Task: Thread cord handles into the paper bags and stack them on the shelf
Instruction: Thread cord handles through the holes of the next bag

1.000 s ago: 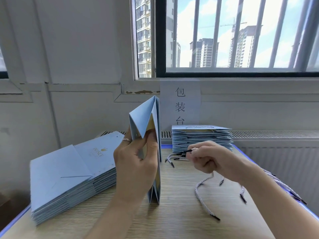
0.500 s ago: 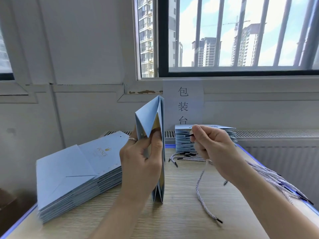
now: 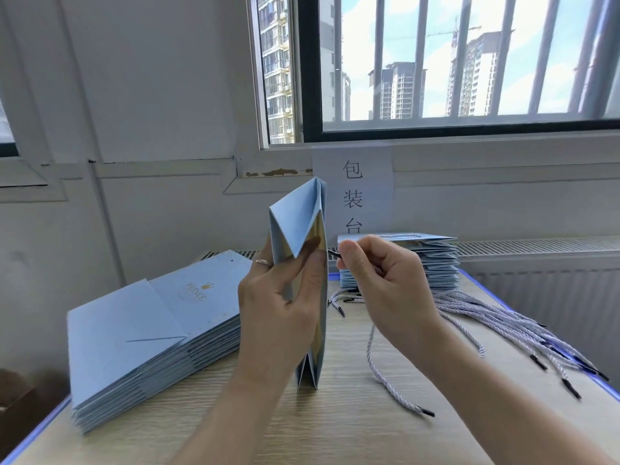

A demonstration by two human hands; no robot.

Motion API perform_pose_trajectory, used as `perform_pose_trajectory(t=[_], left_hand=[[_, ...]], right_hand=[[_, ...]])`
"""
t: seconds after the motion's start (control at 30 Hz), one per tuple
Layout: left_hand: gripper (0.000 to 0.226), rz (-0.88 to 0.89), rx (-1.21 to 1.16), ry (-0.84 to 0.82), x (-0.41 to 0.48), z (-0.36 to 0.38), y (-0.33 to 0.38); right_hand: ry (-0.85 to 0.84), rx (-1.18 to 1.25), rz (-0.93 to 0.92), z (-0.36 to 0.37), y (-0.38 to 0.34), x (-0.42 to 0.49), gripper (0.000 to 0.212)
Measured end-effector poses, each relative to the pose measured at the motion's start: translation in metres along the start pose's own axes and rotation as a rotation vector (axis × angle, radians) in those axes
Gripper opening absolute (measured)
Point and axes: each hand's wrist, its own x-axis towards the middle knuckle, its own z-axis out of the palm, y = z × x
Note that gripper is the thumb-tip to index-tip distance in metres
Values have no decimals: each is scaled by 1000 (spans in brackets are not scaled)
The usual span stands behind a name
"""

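A folded light-blue paper bag point(image 3: 298, 219) stands upright on edge at the middle of the table. My left hand point(image 3: 281, 303) grips it around its middle, thumb on the near face. My right hand point(image 3: 379, 280) pinches the black tip of a white twisted cord point(image 3: 382, 377) and holds that tip right at the bag's right edge. The remainder of the cord hangs down and trails over the table toward me.
A tall stack of flat blue bags point(image 3: 151, 333) lies on the left of the wooden table point(image 3: 335, 431). A second stack point(image 3: 432, 260) sits at the back by the radiator. Several loose cords point(image 3: 503, 327) lie at the right, near the table edge.
My right hand rose from the cord pile and moved left, bringing the cord tip up to the bag's edge. The left hand kept the bag upright.
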Motion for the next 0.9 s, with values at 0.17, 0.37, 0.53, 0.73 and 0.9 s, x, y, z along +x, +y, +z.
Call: perform_pose_trajectory(t=[0.17, 0.37, 0.53, 0.73, 0.9], left_hand=[[20, 1, -29, -17, -1, -1, 1], [22, 7, -21, -14, 0, -2, 0], [21, 1, -24, -33, 0, -1, -3], [18, 33, -36, -47, -1, 0, -1], [16, 92, 30, -13, 0, 0, -3]], right_hand=[[3, 0, 9, -2, -1, 0, 34], [-95, 19, 12, -8, -2, 0, 30], [-172, 27, 30, -13, 1, 2, 31], [-145, 55, 44, -12, 4, 4, 33], [-140, 78, 27, -9, 7, 4, 34]])
